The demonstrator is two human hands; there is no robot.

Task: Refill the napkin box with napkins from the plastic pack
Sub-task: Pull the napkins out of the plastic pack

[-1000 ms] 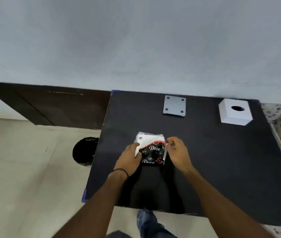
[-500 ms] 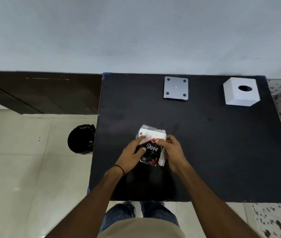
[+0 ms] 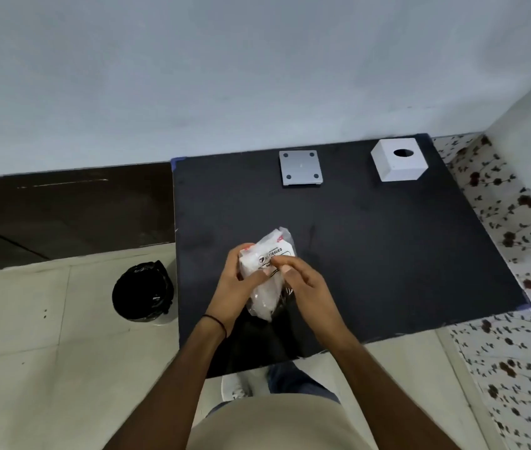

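The plastic pack of napkins (image 3: pixel 265 274) is lifted off the black table (image 3: pixel 387 254), its clear white side with "TISSUES" print facing up. My left hand (image 3: pixel 234 287) grips the pack's left side from below. My right hand (image 3: pixel 303 287) pinches the wrapper near its middle with thumb and fingertips. The white napkin box (image 3: pixel 398 164), a cube with a round hole on top, stands at the far right of the table, well away from both hands. A flat grey square lid (image 3: pixel 299 168) with corner dots lies at the far middle.
A black bin (image 3: pixel 142 292) stands on the tiled floor left of the table. A dark wooden panel (image 3: pixel 62 206) runs along the wall at left. A flower-patterned surface (image 3: pixel 517 238) borders the table on the right. My legs and shoe show below the table's near edge.
The pack has been picked up from the table and turned over, from its black "Dove" face to its clear white face. Both hands rose with it; the camera view shifted.
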